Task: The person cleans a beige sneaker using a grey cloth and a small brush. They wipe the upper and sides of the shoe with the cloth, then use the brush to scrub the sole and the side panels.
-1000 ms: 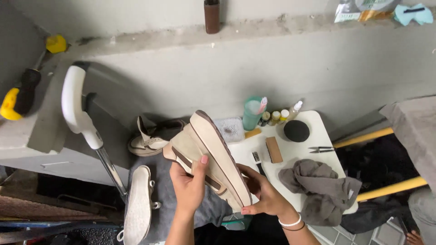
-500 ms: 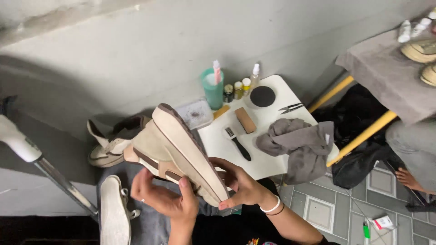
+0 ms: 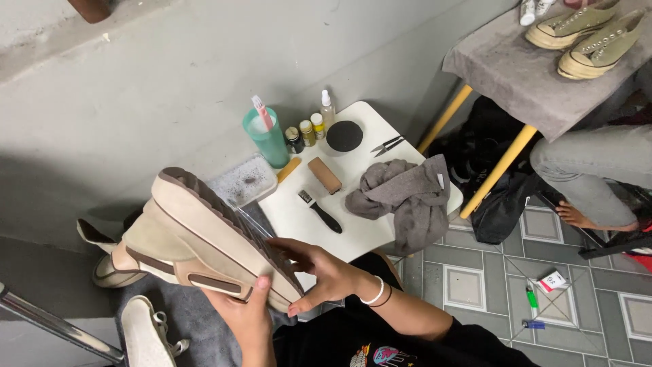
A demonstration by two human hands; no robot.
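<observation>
A beige sneaker (image 3: 197,238) with a thick tan sole is held sole-up and tilted in front of me. My left hand (image 3: 244,316) grips its side from below, thumb on the sole's edge. My right hand (image 3: 316,268), with bands on the wrist, holds the sole's near end, fingers curled over it. On the small white table (image 3: 370,224) beyond lie a black-handled brush (image 3: 320,212), a brown block (image 3: 324,175) and a crumpled grey cloth (image 3: 407,197).
A teal cup (image 3: 267,139) holding a toothbrush, small bottles (image 3: 307,129), a black round lid (image 3: 344,136) and scissors (image 3: 387,143) stand at the table's back. Other shoes lie on the floor at left (image 3: 146,333). Another person's leg (image 3: 591,170) sits beside a cloth-covered stool (image 3: 536,75) with two sneakers.
The view has swung further right and nearer; the table sits more central. The sneaker has dropped lower left in my hands, with both hands keeping their hold.
</observation>
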